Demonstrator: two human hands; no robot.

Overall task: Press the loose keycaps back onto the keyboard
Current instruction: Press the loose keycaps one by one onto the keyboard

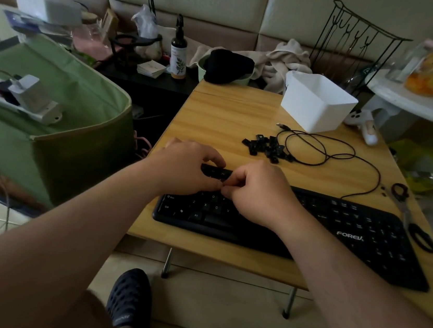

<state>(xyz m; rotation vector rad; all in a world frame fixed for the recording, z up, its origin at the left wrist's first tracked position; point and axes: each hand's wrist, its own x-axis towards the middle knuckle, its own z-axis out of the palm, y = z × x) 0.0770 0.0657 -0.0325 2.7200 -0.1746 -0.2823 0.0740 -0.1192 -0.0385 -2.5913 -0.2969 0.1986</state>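
Note:
A black keyboard (338, 228) lies along the near edge of the wooden table (229, 116). Several loose black keycaps (265, 146) sit in a pile behind it, near the table's middle. Both hands meet over the keyboard's upper left rows. My right hand (258, 193) has its thumb and forefinger pinched together at the key row, seemingly on a small keycap that the fingers mostly hide. My left hand (185, 168) has its fingers curled down, with the tips touching the keyboard beside the right fingertips. Whether it holds anything is hidden.
The keyboard's black cable (320, 152) loops beside the keycaps. Behind it stands a white box (318, 102), and scissors (410, 217) lie at the keyboard's right end. A green fabric bin (51, 121) stands left of the table. My feet are below the front edge.

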